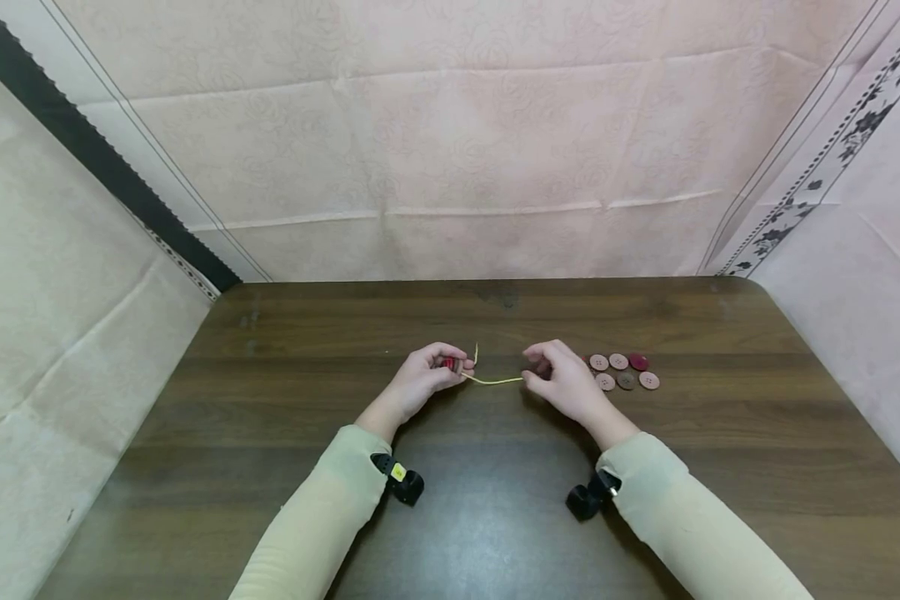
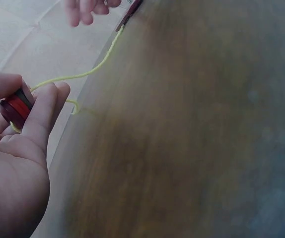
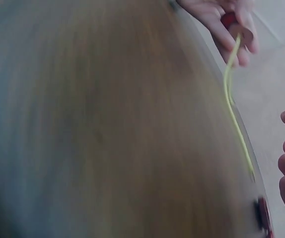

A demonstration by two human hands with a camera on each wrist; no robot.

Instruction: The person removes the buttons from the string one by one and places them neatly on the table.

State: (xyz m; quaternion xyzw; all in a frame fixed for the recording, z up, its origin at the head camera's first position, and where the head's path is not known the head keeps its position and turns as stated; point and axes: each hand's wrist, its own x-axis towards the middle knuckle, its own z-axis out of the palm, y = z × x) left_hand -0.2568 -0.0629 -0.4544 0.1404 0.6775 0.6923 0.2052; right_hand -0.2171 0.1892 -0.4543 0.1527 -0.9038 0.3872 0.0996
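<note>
My left hand (image 1: 426,377) pinches a short stack of buttons (image 2: 19,108), red and dark ones among them, between thumb and fingers. In the right wrist view a pink button (image 3: 242,34) forms the stack's end face. A thin yellow cord (image 1: 495,382) comes out of the stack toward the right, and a short tail of it sticks up beside the left fingertips. Near the cord's far end is my right hand (image 1: 566,385), its fingers loosely bent and thumb apart from them. The right wrist view shows a gap between these fingers and the cord.
Just right of the right hand, several loose buttons (image 1: 618,362) lie in two rows on the brown wooden table (image 1: 465,517): mostly pink, with a dark red and a brown one. Patterned cloth (image 1: 487,150) hangs behind the table. Each sleeve carries a black wrist camera (image 1: 408,487).
</note>
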